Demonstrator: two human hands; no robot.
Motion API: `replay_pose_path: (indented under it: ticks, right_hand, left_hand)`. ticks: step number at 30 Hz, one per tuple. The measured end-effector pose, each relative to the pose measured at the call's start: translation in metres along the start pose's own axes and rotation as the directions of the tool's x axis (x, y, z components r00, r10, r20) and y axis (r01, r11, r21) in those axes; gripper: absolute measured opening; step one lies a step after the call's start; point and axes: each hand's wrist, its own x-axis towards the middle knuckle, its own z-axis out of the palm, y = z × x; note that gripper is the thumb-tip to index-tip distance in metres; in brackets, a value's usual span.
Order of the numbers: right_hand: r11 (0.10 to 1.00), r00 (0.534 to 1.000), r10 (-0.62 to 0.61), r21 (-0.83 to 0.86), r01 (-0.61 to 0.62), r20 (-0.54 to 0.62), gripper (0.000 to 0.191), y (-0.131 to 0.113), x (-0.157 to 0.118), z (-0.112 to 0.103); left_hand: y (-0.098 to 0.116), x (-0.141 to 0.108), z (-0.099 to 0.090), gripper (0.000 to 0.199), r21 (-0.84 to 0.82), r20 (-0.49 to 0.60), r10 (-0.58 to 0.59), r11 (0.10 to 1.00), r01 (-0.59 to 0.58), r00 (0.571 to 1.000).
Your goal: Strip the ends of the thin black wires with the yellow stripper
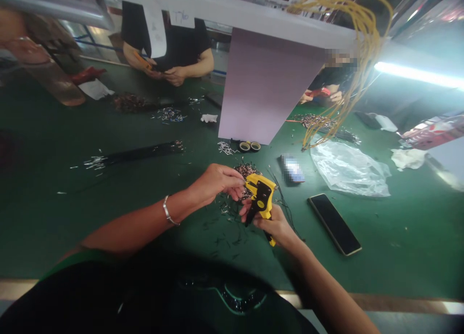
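A yellow and black wire stripper (pixel 261 195) is held in my right hand (pixel 277 225), its handles inside my curled fingers and its head pointing up and left. My left hand (pixel 226 181) pinches thumb to fingertips right at the stripper's jaws; whatever is between them is too small to make out. Just behind the tool lies a pile of short wires with bare copper ends (pixel 246 169), partly hidden by both hands. Small dark scraps (pixel 224 239) are scattered on the green table (pixel 145 218) below my hands. Several thin black wires (pixel 286 208) lie right of the stripper.
Right of my hands are a phone (pixel 335 225) and a clear plastic bag (pixel 351 169). A bundle of black wires (pixel 141 152) lies left. Tape rolls (pixel 250 146) sit before an upright panel (pixel 268 82). Yellow wires (pixel 357 73) hang from the shelf. Two co-workers sit opposite, holding tools.
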Motion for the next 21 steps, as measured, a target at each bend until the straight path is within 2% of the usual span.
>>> replay_pose_path:
  ticks: [11, 16, 21]
  right_hand:
    - [0.997, 0.997, 0.077, -0.001, -0.077, -0.029, 0.045, -0.01, -0.001, 0.005]
    - [0.993, 0.993, 0.116, 0.014, -0.116, -0.011, 0.049, -0.012, -0.001, 0.005]
    - [0.99, 0.992, 0.127, 0.059, -0.129, 0.026, 0.056, -0.012, -0.002, 0.002]
  left_hand:
    - [-0.001, 0.0, 0.002, 0.017, 0.006, -0.001, -0.012, 1.0, 0.012, 1.0]
    - [-0.002, -0.001, 0.003, 0.018, -0.002, -0.009, 0.011, 1.0, -0.011, 1.0]
    - [-0.005, 0.004, -0.004, 0.017, 0.008, 0.012, 0.018, 1.0, -0.018, 1.0]
